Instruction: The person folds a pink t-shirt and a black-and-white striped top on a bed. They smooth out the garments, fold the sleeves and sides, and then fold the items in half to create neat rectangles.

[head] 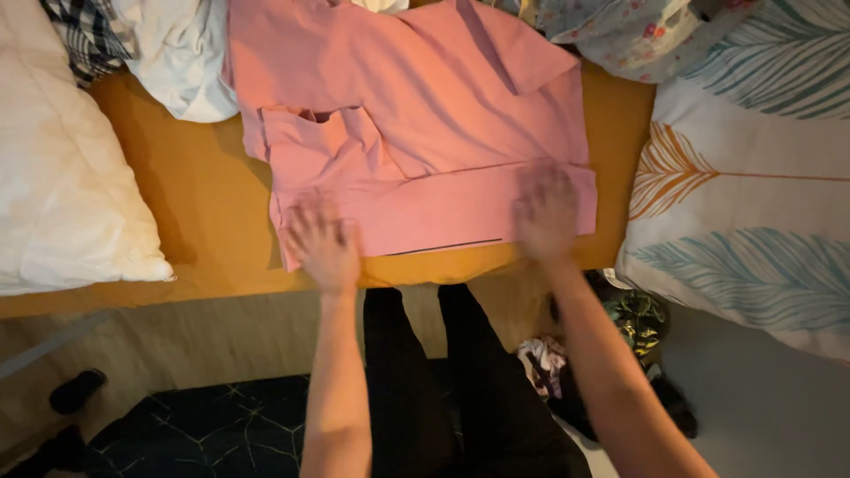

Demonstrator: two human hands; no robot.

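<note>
- At the far left I see a white pillow (pixel 62 168) lying over the left end of the orange surface (pixel 190 221), with a checked cloth (pixel 84 35) and a white garment (pixel 181 53) bunched at the far edge beside it.
- Next comes my left hand (pixel 323 243), flat on the near left corner of the pink shirt (pixel 425 115); its grip is spread, fingers fanned and pressing down, pinching nothing. The hand is blurred.
- The pink shirt lies in the middle of the surface, partly folded: its near hem is turned up into a band that runs between both hands, a sleeve is tucked in on the left, and another flap lies folded at the far right.
- Below the surface's near edge I see dark trousers (pixel 443 381) and a dark patterned rug (pixel 204 429) on the floor.
- My right hand (pixel 547 212) rests on the near right corner of the folded band, also blurred, grip spread and palm down, holding nothing.
- At the far right, a floral cloth (pixel 629 35) lies at the far edge, and a white cushion with leaf prints (pixel 753 204) sits just beside the surface's right end.
</note>
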